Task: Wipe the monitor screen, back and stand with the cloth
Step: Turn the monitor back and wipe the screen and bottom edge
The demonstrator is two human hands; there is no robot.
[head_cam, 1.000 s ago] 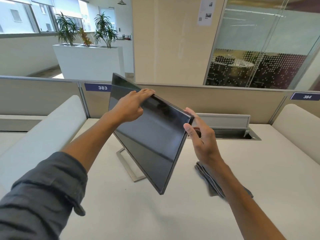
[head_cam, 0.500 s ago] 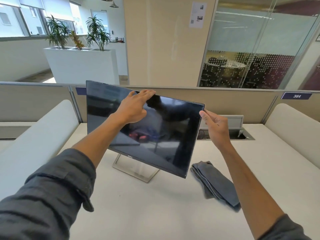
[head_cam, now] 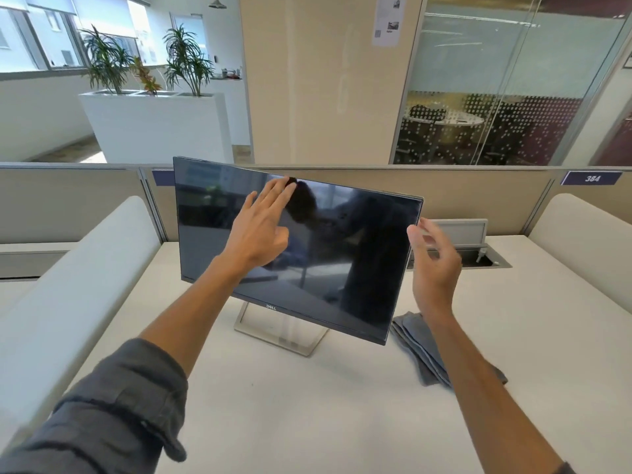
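Observation:
The black monitor [head_cam: 342, 254] faces me on the white desk, its panel slanting down to the right above a silver frame stand [head_cam: 284, 336]. My left hand [head_cam: 263, 227] is raised in front of the upper middle of the screen with straight, spread fingers, holding nothing. My right hand [head_cam: 434, 268] hovers just off the monitor's right edge, fingers loosely bent and apart from the bezel. The folded grey cloth [head_cam: 424, 350] lies on the desk right of the stand, partly hidden by my right forearm.
A low beige partition [head_cam: 478, 189] with a tag reading 384 runs behind the desk [head_cam: 307, 422]. An open cable hatch [head_cam: 485, 258] sits at the back right. Padded white dividers [head_cam: 75, 295] flank both sides of the desk.
The monitor has swung round from edge-on to facing me. Both hands have let go of its top edge and right corner and drawn back from it.

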